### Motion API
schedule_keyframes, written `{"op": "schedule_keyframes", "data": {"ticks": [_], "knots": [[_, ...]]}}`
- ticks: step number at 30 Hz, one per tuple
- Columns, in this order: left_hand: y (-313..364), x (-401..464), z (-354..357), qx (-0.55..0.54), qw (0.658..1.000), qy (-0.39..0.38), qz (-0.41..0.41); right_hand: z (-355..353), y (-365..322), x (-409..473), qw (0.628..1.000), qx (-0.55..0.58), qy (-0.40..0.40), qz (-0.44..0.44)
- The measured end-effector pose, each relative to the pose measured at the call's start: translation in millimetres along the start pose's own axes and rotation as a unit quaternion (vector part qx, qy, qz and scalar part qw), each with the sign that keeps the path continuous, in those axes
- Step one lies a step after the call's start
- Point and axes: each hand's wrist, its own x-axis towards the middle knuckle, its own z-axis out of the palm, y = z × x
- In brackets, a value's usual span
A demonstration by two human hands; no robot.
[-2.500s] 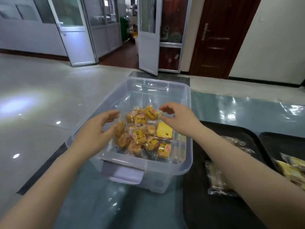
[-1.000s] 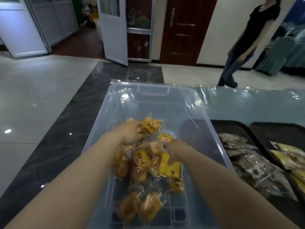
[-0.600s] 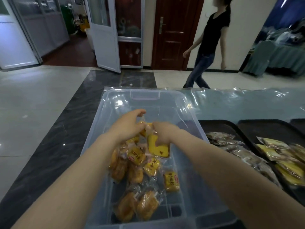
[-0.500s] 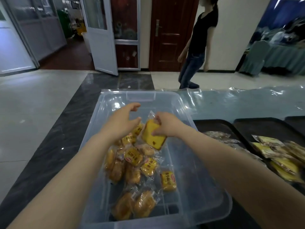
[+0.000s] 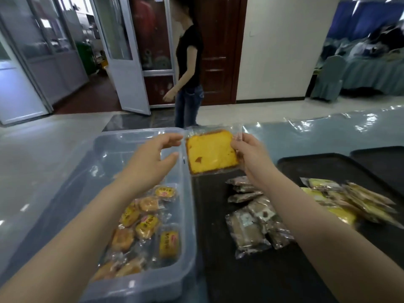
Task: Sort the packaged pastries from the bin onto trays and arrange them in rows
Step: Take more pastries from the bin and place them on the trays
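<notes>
As I lift it clear of the bin [image 5: 183, 206], my right hand [image 5: 251, 156] pinches the right edge of a wrapped yellow cake slice [image 5: 211, 150], held in the air above the far end of the near black tray [image 5: 214, 270]; my left hand [image 5: 150, 162] hangs spread and holds nothing, just left of the slice.

The grip looks thin: only the wrapper's edge is caught, so the slick film could slip and drop the slice onto the brown packets [image 5: 251, 217], or I could set it among them when its likeness sits with the yellow packets [image 5: 349, 204] on the tray farther right. Round orange pastries [image 5: 146, 221] are left in the bin. My right fingertips are hidden behind the wrapper, the right tray runs out of shot, and packet labels are too blurred to read.
</notes>
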Motion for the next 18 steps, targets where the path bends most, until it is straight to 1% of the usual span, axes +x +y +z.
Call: {"op": "schedule_keyframes", "data": {"ticks": [3,5,10,13,15,16,17,18], "knots": [[42,5,50,-0.018,1.000,-0.012,0.010,-77,14,-6,0.999,-0.028,0.020,-0.032],[67,8,89,-0.012,1.000,-0.024,0.009,-131,27,-9,0.997,-0.050,0.049,-0.033],[122,20,185,-0.007,0.998,-0.066,-0.004,-258,64,-8,0.985,-0.094,0.143,0.011],[145,28,234,-0.019,0.995,-0.100,-0.021,-319,81,-9,0.969,-0.125,0.209,0.040],[155,33,261,-0.023,0.992,-0.119,-0.028,-352,89,-11,0.954,-0.178,0.241,0.017],[159,36,272,-0.025,0.991,-0.127,-0.030,-365,93,-12,0.945,-0.218,0.243,-0.002],[162,38,282,-0.026,0.990,-0.133,-0.033,-376,98,-12,0.935,-0.267,0.230,-0.020],[165,40,290,-0.026,0.990,-0.136,-0.038,-386,105,-12,0.923,-0.329,0.196,-0.027]]}}
